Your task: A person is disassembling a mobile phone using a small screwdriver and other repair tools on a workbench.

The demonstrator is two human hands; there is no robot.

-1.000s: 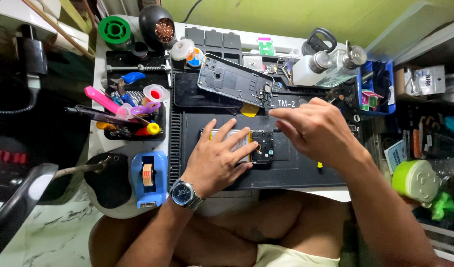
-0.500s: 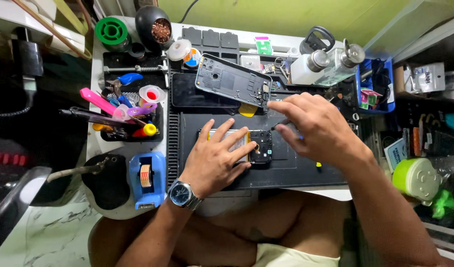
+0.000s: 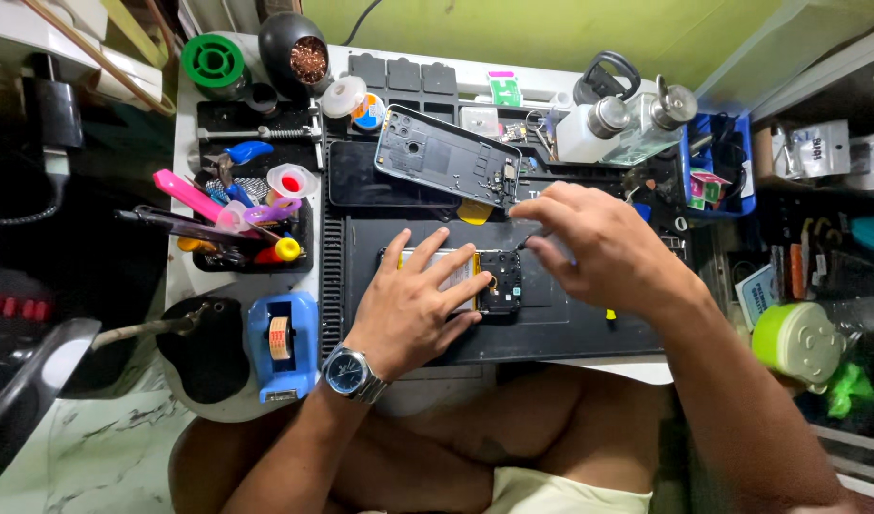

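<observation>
On black rubber work mat (image 3: 589, 328) | left hand (image 3: 413, 305) flat, pinning opened black phone with yellow battery (image 3: 499, 283) | right hand (image 3: 599, 247) pinching thin tool | tip: press steady, go gentle.

Bright, even light; warped edges

Bench clutter around the black work mat

A blue tape dispenser (image 3: 280, 345) sits at the mat's (image 3: 589, 328) left edge, below a black tray of tools (image 3: 229, 221) holding a pink-handled tool (image 3: 185, 194) and a yellow-capped one (image 3: 284, 249). A green spool (image 3: 212, 61) and a dark bowl of copper wool (image 3: 304, 48) stand at the back; two clear pump bottles (image 3: 627, 128) stand beside a blue bin (image 3: 717, 171). A lime-green container (image 3: 798, 341) lies far right.
</observation>
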